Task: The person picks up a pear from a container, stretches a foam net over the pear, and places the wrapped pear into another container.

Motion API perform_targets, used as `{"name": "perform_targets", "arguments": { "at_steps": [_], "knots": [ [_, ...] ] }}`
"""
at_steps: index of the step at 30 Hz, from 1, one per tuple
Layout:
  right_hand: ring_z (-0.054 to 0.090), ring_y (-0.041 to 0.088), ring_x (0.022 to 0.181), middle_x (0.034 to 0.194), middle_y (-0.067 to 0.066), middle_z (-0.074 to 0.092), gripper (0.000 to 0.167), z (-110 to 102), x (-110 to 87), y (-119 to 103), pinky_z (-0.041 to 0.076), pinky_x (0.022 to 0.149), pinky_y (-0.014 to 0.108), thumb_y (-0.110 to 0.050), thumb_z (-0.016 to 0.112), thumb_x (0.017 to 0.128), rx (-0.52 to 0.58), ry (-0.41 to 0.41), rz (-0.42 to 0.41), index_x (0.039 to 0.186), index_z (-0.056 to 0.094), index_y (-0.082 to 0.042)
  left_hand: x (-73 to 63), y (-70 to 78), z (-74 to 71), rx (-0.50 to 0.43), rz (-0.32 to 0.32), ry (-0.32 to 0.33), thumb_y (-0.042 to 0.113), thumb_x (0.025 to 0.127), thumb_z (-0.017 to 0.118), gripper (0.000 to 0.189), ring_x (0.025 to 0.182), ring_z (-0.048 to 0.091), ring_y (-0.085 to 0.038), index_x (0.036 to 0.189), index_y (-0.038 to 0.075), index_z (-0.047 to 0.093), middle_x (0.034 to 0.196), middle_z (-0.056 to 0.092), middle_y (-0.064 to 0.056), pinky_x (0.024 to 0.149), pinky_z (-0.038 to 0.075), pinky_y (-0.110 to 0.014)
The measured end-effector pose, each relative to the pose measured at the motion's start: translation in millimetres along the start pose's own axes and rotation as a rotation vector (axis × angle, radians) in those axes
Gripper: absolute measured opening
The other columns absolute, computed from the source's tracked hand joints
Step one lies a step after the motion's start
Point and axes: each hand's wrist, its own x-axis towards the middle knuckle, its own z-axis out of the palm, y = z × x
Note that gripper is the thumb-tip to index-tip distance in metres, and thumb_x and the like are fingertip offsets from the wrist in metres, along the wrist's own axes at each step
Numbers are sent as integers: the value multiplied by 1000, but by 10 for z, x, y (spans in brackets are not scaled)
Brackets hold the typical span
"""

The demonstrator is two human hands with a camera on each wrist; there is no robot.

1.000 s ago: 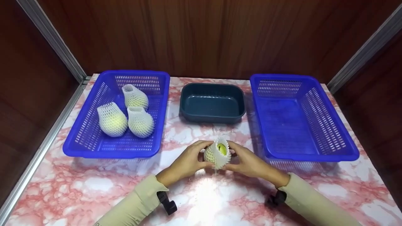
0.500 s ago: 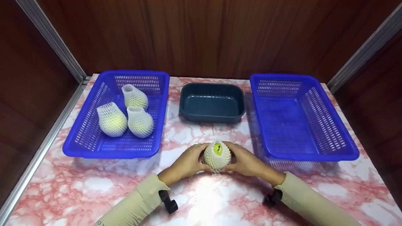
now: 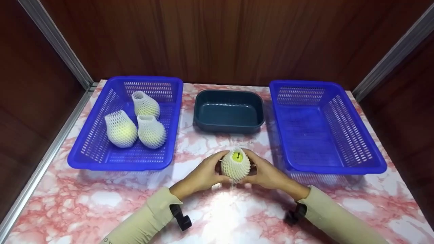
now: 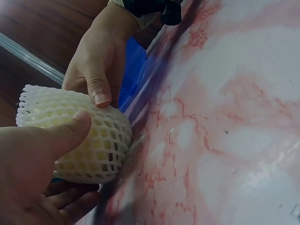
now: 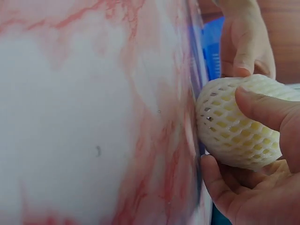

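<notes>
A round yellow-green fruit [image 3: 237, 156] with a dark stem shows at the mouth of its white foam net sleeve [image 3: 235, 169]. It is held close over the table, in front of the dark tray. My left hand [image 3: 206, 171] grips its left side, and my right hand [image 3: 266, 171] grips the opposite side. In the left wrist view, both thumbs press on the foam net [image 4: 96, 140], with my left fingers curled beneath it. The right wrist view shows the netted fruit [image 5: 239, 124] between both hands, its stem end hidden.
At the left, a blue basket [image 3: 118, 166] holds several fruits in foam nets [image 3: 122, 130]. A dark green tray [image 3: 229, 128] stands at the back middle. Another blue basket [image 3: 335, 169] is at the right. Wood-grain panels [image 3: 217, 40] enclose the marbled table [image 3: 101, 206].
The sleeve's mouth, tipped toward the right a second ago, now faces up and back with the stem showing. Both hands have turned the netted fruit between them, staying almost in place.
</notes>
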Motion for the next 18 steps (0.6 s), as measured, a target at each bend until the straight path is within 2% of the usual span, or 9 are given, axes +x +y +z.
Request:
{"name": "perform_targets", "arguments": {
  "at_steps": [3,8,13,18],
  "knots": [
    [58,36,120,141,23,52,95,-15,-8,-15,56,95,39,-3,83,80,23,6,-3,158,29,-7,4,19,-9,-58,14,4,8,80,87,82,120,60,-26,149,2,43,142,54,-15,102,51,-39],
    [59,35,116,138,21,54,91,-35,2,-32,57,93,42,-4,83,79,11,29,-33,156,33,-6,4,50,-34,-45,18,23,12,81,87,79,128,54,-25,149,4,46,144,54,-13,111,43,-41],
    [58,35,118,137,21,55,88,-42,7,-37,53,97,48,-6,82,80,5,42,-43,154,35,-4,-5,56,-43,-113,14,3,11,85,83,77,122,58,-26,150,3,43,143,55,-13,106,48,-40],
    [57,38,118,136,25,54,93,-37,-3,-50,54,96,48,-7,82,80,19,33,-26,157,29,-3,-14,71,-47,-149,0,-6,9,87,81,76,116,60,-25,152,3,42,141,56,-14,100,52,-38]
  ]
}}
